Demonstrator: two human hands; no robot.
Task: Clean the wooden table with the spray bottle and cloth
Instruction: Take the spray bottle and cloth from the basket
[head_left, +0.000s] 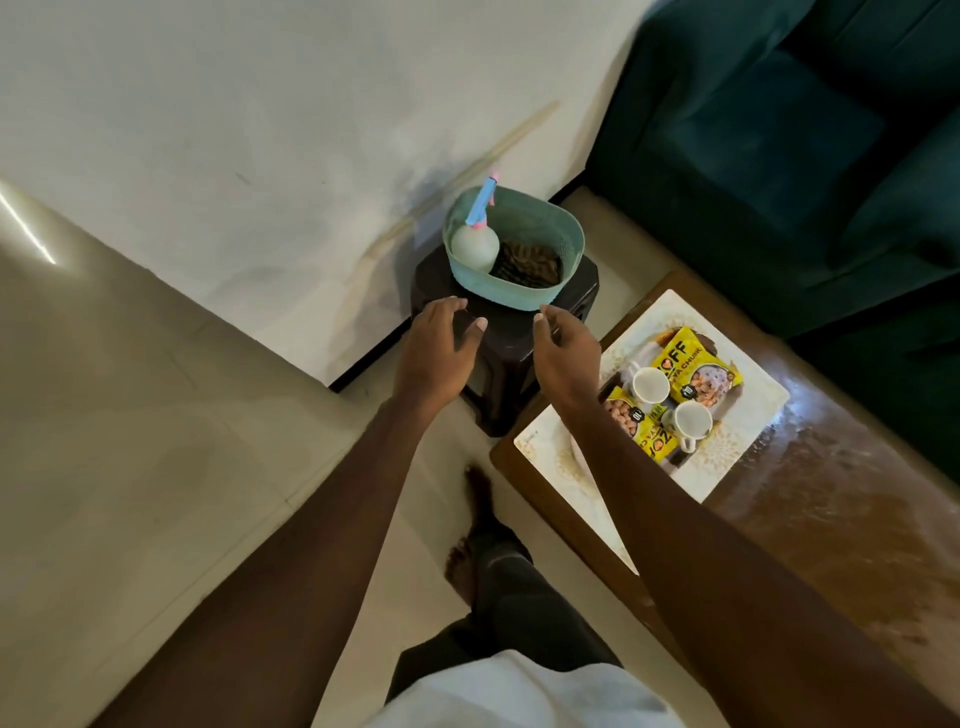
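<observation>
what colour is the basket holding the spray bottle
The basket is teal green with a perforated wall, seen in the head view, the only one. The spray bottle stands inside it.

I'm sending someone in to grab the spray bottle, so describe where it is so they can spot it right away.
Find the dark stool against the white wall, left of the wooden table. On it sits a teal basket, just beyond both open hands. The spray bottle lies in the basket's left side: a pale round body with a blue and pink nozzle poking over the rim, unlike the dark cloth beside it.

White wall (260, 104) (scuffed), pale glossy floor (130, 467), dark green sofa (805, 130) at right.
</observation>
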